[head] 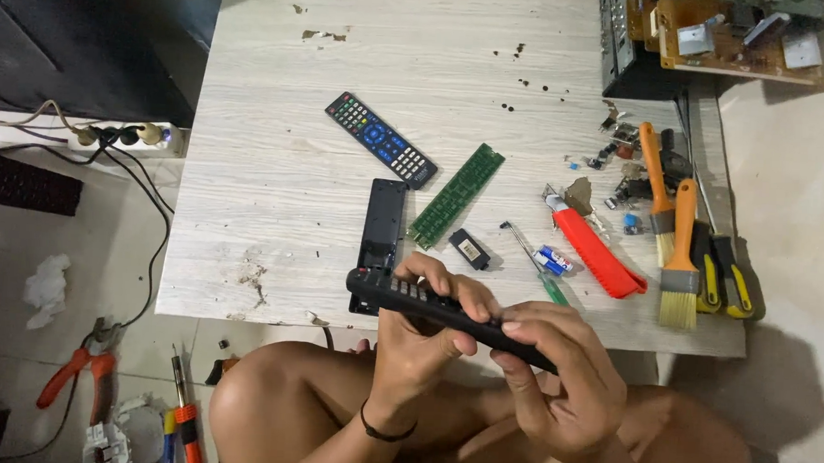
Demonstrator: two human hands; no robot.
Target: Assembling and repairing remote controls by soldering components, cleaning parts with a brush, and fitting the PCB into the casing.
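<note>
Surface: pale wood-grain table with chipped spots, tiled floor around it, seen from above the person's bare knees.
Left hand: fingers curled under and over the middle of the black remote shell, gripping it; a dark band sits on the wrist.
Right hand: closed on the shell's right end, thumb pressed on its top edge.
Shell: long, black, slim, held level over the table's near edge, rows of button holes showing near the left end.
Back cover: black, lying flat just beyond the hands.
Circuit board: green strip, angled beside the cover.
Second remote: whole, coloured buttons, farther back.
Small black block: pale label on top.
Tube: small, white and blue, by a green-handled screwdriver.
Knife: red, right of those.
Brushes: two, orange handles, at right.
Pliers: orange grips, on the floor at left.
</note>
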